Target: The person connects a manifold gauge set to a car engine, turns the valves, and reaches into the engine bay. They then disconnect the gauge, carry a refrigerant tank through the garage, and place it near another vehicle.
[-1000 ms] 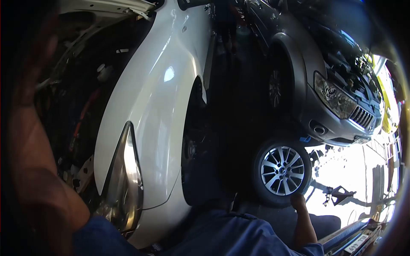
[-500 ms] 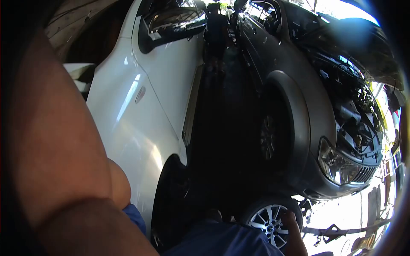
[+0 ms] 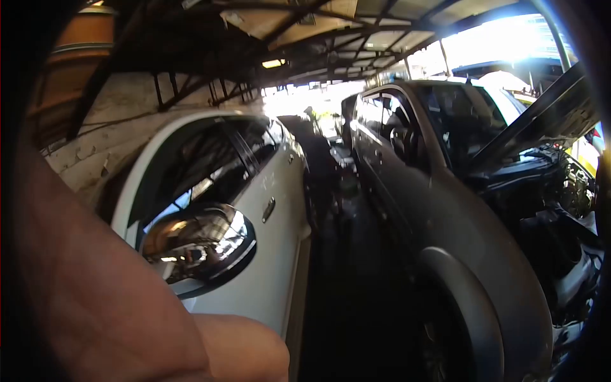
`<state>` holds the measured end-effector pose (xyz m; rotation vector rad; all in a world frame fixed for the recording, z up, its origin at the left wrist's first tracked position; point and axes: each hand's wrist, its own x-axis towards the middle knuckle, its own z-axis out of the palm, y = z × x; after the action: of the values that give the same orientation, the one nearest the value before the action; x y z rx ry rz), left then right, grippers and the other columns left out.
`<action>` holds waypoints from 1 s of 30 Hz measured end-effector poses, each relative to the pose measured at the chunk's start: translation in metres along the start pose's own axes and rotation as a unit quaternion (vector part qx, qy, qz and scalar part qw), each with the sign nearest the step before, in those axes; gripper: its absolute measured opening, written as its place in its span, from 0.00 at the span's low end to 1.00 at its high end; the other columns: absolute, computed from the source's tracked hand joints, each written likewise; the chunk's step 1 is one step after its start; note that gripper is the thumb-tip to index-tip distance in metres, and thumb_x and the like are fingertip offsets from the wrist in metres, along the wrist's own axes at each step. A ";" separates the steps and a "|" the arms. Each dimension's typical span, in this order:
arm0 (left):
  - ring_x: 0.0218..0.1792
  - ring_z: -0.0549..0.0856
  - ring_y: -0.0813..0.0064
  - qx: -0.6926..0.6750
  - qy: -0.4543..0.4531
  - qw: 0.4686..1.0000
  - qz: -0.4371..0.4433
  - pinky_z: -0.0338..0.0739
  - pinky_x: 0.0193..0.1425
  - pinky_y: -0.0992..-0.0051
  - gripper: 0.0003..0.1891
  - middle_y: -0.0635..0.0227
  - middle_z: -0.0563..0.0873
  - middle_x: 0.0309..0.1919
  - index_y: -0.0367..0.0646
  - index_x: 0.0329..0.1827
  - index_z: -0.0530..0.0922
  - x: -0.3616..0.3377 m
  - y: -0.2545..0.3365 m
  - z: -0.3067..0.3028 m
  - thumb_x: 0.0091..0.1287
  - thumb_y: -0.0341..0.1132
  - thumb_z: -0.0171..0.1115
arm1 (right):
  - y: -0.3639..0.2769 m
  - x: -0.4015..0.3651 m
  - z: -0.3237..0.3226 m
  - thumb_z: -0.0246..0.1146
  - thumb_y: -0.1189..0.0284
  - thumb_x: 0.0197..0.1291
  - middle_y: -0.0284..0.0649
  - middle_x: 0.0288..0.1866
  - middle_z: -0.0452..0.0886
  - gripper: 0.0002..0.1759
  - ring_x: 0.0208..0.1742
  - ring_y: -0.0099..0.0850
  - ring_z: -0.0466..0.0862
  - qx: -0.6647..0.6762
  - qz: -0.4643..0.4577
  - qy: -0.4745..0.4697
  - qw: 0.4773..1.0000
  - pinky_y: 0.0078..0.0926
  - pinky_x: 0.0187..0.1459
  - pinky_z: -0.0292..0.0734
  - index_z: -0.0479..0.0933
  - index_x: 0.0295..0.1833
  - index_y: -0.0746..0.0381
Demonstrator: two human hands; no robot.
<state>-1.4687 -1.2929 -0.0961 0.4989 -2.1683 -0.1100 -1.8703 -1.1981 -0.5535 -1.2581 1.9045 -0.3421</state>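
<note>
My bent left arm (image 3: 108, 286) fills the lower left of the head view, raised close to the camera. Its hand lies outside the picture. Just beyond the arm is the chrome side mirror (image 3: 197, 245) of a white car (image 3: 277, 216), partly covered by the arm. Whether the arm touches the car cannot be made out. My right hand is out of view.
A dark grey vehicle (image 3: 439, 216) stands on the right, its hood (image 3: 541, 121) raised over the engine bay. A narrow dark aisle (image 3: 363, 305) separates the cars. Another person (image 3: 318, 159) stands farther down it. Overhead is a metal-framed roof (image 3: 356, 32).
The view has tilted upward, bringing in the roof and the cars' windows. The alloy wheel and my right hand at its edge have left the picture. My left arm still shows at left.
</note>
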 end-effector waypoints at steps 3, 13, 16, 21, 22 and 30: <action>0.70 0.76 0.51 0.033 0.049 0.998 -0.029 0.65 0.77 0.56 0.28 0.47 0.77 0.68 0.37 0.71 0.70 0.029 -0.081 0.017 0.74 0.46 0.57 | -0.050 0.112 -0.023 0.66 0.58 0.66 0.50 0.60 0.82 0.25 0.64 0.44 0.82 0.006 -0.036 -0.024 0.999 0.43 0.65 0.74 0.80 0.63 0.59; 0.70 0.76 0.50 0.113 0.178 0.977 -0.039 0.65 0.77 0.55 0.27 0.47 0.77 0.68 0.39 0.70 0.72 0.109 -0.341 0.047 0.73 0.46 0.60 | -0.257 0.427 -0.096 0.66 0.58 0.66 0.49 0.56 0.86 0.23 0.61 0.40 0.85 0.028 -0.181 -0.113 0.976 0.38 0.63 0.78 0.82 0.61 0.60; 0.70 0.76 0.49 0.144 0.215 0.966 -0.003 0.65 0.77 0.55 0.27 0.47 0.77 0.68 0.40 0.69 0.73 0.115 -0.442 0.039 0.73 0.46 0.60 | -0.332 0.524 -0.111 0.67 0.57 0.66 0.50 0.59 0.85 0.24 0.64 0.43 0.83 -0.005 -0.150 -0.099 0.984 0.39 0.66 0.76 0.82 0.62 0.60; 0.70 0.75 0.49 0.175 0.256 0.949 0.061 0.64 0.77 0.54 0.26 0.46 0.77 0.67 0.41 0.69 0.74 0.158 -0.614 -0.002 0.72 0.46 0.61 | -0.302 0.687 -0.068 0.68 0.58 0.64 0.48 0.55 0.88 0.25 0.60 0.42 0.86 -0.147 -0.105 -0.054 0.982 0.38 0.62 0.79 0.82 0.61 0.62; 0.70 0.75 0.49 0.181 0.262 0.945 0.071 0.64 0.77 0.54 0.26 0.46 0.77 0.67 0.41 0.68 0.74 0.175 -0.645 -0.008 0.72 0.46 0.61 | -0.293 0.706 -0.071 0.68 0.58 0.64 0.49 0.56 0.87 0.26 0.60 0.43 0.86 -0.139 -0.064 -0.082 0.985 0.38 0.62 0.79 0.82 0.62 0.63; 0.70 0.75 0.47 0.191 0.271 0.941 0.064 0.64 0.78 0.53 0.26 0.46 0.77 0.67 0.43 0.67 0.76 0.280 -0.926 0.024 0.71 0.46 0.63 | -0.261 0.851 -0.075 0.71 0.55 0.60 0.51 0.60 0.85 0.31 0.61 0.45 0.85 -0.084 0.221 -0.139 0.962 0.40 0.63 0.79 0.81 0.63 0.64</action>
<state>-1.3467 -2.2518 -0.1355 0.5287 -1.6665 0.4772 -1.9077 -2.0678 -0.7523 -0.8911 1.9271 0.2245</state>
